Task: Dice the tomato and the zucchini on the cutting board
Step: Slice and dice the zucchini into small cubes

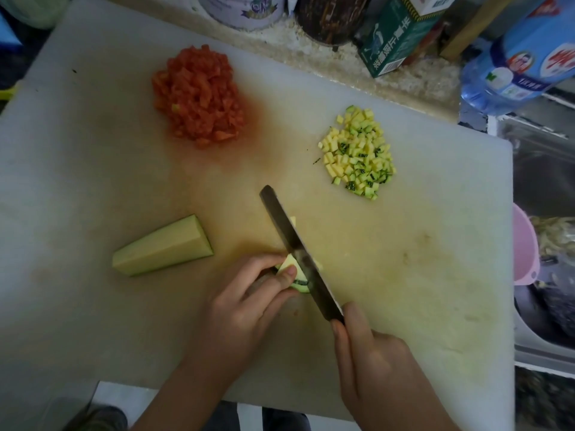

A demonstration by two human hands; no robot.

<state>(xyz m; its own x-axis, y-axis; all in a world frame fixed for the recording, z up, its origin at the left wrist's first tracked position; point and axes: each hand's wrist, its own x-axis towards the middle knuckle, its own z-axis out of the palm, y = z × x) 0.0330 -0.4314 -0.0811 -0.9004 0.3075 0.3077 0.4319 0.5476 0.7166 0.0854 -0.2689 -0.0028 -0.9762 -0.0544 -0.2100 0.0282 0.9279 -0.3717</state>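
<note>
Right hand: curled round knife handle, blade in the zucchini piece
Left hand: fingers curled, pinching that piece right by the blade, slip could nick one
Wedge: uncut, just left
Far board: zucchini dice, tomato dice, done

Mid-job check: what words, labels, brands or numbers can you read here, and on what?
Nothing reads clearly enough to quote.
Green box: white Chinese characters, upside down to the camera, too blurred.
Blue bottle: red-and-white label, large characters cut by the frame edge, small print blurred.
White tin: purple emblem, lettering unreadable.
White carton by the green box: tiny print, unreadable.
Cutting board, knife: no text.
</note>
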